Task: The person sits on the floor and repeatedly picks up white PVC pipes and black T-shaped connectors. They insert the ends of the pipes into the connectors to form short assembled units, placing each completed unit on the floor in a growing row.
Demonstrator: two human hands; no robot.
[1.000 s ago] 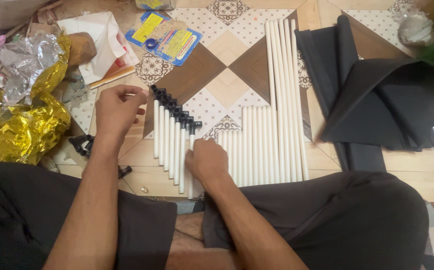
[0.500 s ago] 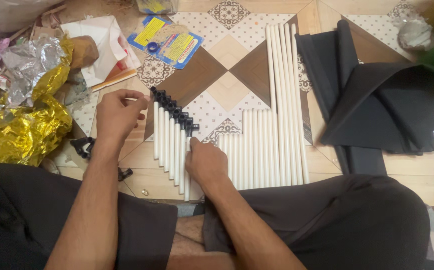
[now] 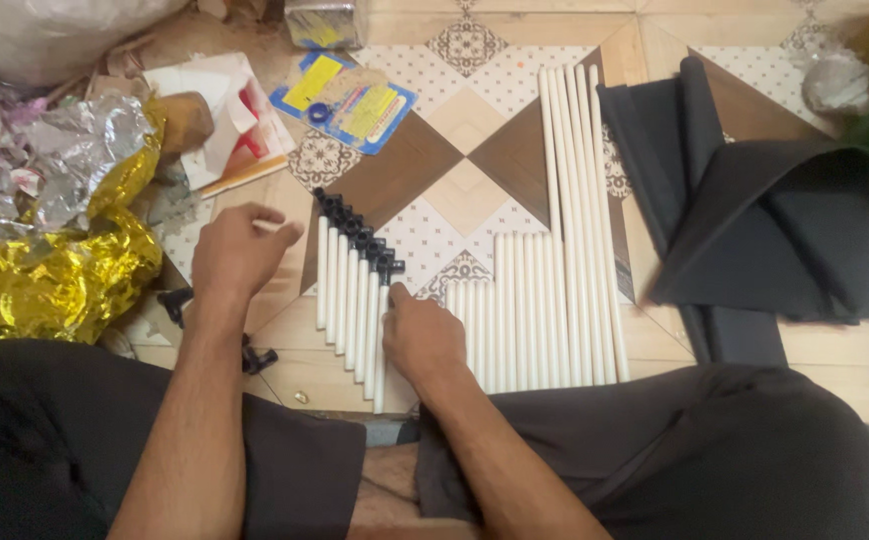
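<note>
Several short white tubes with black connectors on their far ends lie side by side on the tiled floor in front of me. My right hand rests on the floor beside the rightmost capped tube, fingers touching it. My left hand hovers left of the row, fingers curled loosely, and I cannot tell whether it holds anything. To the right lie more plain white tubes, short ones near me and long ones reaching farther away.
Crumpled gold and silver foil lies at the left. A blue and yellow card pack and white paper lie beyond. Black sheets are stacked at the right. Loose black connectors sit by my left knee.
My left hand has shifted slightly toward me and left, away from the capped tube ends. My right hand stays beside the rightmost capped tube.
</note>
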